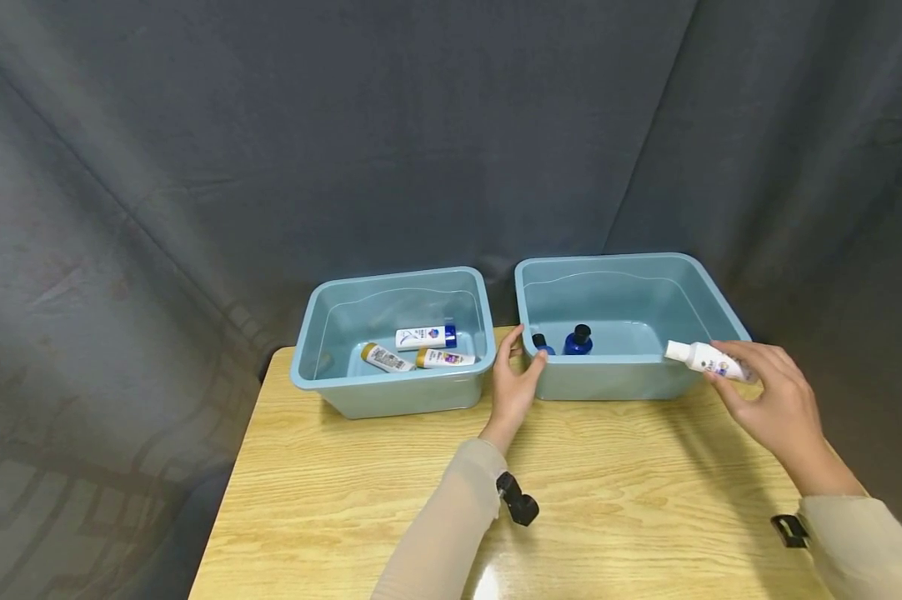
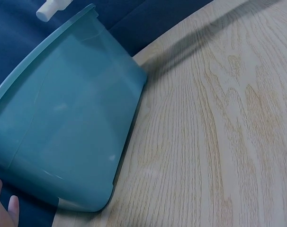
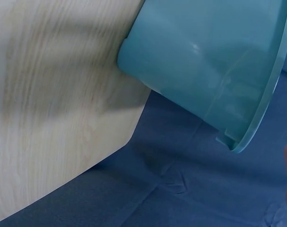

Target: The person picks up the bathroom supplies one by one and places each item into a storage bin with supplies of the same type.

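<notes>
My right hand [image 1: 777,396] pinches a white bottle [image 1: 714,360] between thumb and fingers, over the front right rim of the right blue-green bin [image 1: 608,381]. The bottle is tilted onto its side, its white cap pointing left. With fingers spread, my left hand [image 1: 513,383] touches that bin's front left corner; its fingertips [image 2: 13,208] show beside the bin wall in the left wrist view. Inside the right bin are a dark blue bottle [image 1: 578,341] with a black cap and another [image 1: 543,344], partly hidden by the front wall.
Left of it stands a matching bin [image 1: 406,398], holding a white bottle with a blue cap [image 1: 421,337] and two gold-capped bottles, one [image 1: 386,358] lying slanted and another [image 1: 445,358] beside it. Both bins sit on a wooden table [image 1: 608,500] before a dark curtain [image 1: 421,142].
</notes>
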Demonstrator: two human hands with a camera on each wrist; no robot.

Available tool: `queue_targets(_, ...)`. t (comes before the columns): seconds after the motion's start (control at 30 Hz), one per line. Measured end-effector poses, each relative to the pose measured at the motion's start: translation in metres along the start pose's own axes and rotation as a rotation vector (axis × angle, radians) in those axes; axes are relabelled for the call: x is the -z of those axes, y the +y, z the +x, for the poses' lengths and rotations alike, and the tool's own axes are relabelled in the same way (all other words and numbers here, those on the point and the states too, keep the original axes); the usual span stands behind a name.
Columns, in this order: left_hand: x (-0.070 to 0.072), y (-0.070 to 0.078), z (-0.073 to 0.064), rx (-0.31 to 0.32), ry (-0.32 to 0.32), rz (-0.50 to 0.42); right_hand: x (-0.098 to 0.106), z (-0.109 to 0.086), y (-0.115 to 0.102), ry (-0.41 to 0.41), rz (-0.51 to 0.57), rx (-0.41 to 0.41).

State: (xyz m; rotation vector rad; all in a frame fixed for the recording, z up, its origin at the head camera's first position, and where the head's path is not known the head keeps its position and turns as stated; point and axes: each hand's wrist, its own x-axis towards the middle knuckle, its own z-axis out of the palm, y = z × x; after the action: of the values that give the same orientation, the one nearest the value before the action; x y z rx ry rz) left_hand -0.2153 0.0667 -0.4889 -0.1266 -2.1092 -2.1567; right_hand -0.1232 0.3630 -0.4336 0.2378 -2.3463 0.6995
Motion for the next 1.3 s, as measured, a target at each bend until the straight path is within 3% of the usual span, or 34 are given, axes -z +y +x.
queue_targets(0.73,-0.001,0.001,0.001,0.017,-0.003,-0.022,-0.008,0.028,0.003,-0.083,-0.024,-0.102)
queue_targets(1.07,-0.001,0.0,0.0,0.019,0.007,-0.026,-0.009,0.038,0.013,-0.151,-0.033,-0.153)
queue_targets(1.3,-0.001,-0.001,0.0,0.024,0.016,0.0,-0.008,0.044,0.018,-0.243,-0.063,-0.205)
